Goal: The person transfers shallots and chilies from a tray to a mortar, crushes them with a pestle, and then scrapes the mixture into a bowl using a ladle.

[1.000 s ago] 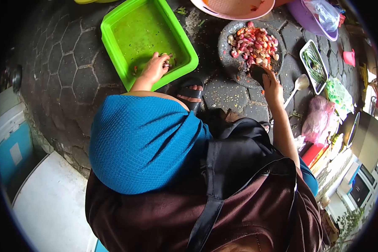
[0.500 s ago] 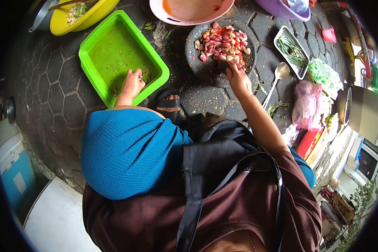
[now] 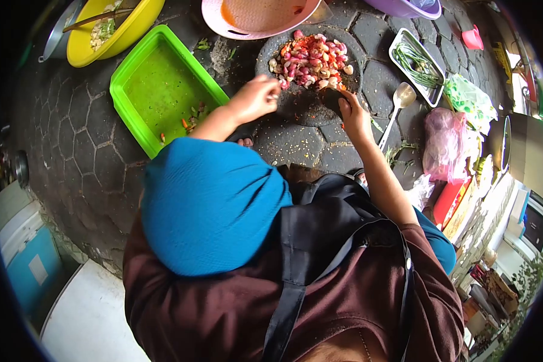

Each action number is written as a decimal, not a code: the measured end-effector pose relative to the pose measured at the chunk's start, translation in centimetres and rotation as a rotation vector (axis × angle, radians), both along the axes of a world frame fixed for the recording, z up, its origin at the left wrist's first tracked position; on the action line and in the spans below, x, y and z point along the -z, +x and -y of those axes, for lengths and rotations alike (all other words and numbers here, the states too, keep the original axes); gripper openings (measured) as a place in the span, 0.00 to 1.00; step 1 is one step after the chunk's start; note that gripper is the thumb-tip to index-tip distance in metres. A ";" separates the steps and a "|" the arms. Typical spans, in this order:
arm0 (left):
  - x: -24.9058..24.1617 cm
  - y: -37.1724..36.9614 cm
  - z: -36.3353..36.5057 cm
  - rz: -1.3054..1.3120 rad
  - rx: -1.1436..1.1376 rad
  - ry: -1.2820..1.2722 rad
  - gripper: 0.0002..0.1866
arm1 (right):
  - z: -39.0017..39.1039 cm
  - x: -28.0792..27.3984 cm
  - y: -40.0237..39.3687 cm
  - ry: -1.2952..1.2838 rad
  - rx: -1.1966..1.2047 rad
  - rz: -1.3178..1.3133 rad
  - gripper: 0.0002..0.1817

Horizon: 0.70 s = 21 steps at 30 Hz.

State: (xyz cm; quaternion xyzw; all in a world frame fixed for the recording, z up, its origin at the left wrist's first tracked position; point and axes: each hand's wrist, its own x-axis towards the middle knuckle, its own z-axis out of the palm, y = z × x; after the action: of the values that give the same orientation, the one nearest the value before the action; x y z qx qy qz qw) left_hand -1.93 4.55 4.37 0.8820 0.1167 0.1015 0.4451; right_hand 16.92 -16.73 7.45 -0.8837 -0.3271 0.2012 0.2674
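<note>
A dark stone mortar [image 3: 265,63] lies on the floor before me, heaped with red shallots [image 3: 304,55], pale garlic cloves and chopped red chili. My right hand [image 3: 356,119] grips a dark stone pestle [image 3: 330,100] at the mortar's near right side. Over the mortar's left edge is my left hand [image 3: 253,99], fingers closed, with a small pale bit showing at the fingertips. Left of it stands a green tray [image 3: 119,99] with a few small reddish and brown pieces in its near corner.
A pink basin [image 3: 271,30], a yellow bowl [image 3: 81,51] and a purple basin [image 3: 404,9] stand beyond. To the right are a metal tray [image 3: 435,99] of green beans, a large spoon [image 3: 392,120], plastic bags [image 3: 443,145] and a pink scoop [image 3: 473,39]. The floor is dark paving.
My left hand has left the green tray and moved right to the mortar's edge, fingers closed. The right hand stays on the pestle, shifted slightly right and down.
</note>
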 end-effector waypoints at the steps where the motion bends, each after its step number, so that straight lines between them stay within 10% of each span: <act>1: 0.4 1.8 0.9 -0.035 0.061 0.038 0.08 | 0.0 -0.3 -0.2 -0.037 0.000 -0.022 0.18; 21: 2.7 -1.2 2.5 -0.103 -0.220 -0.108 0.08 | -5.2 -1.8 -4.3 -0.139 -0.292 0.288 0.19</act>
State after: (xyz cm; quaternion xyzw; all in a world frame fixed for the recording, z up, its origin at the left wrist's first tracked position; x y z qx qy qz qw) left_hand -3.12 2.09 1.69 0.8427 0.2408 0.0980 0.4716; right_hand 12.58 -11.50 9.26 -0.8628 -0.4721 0.1315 0.1244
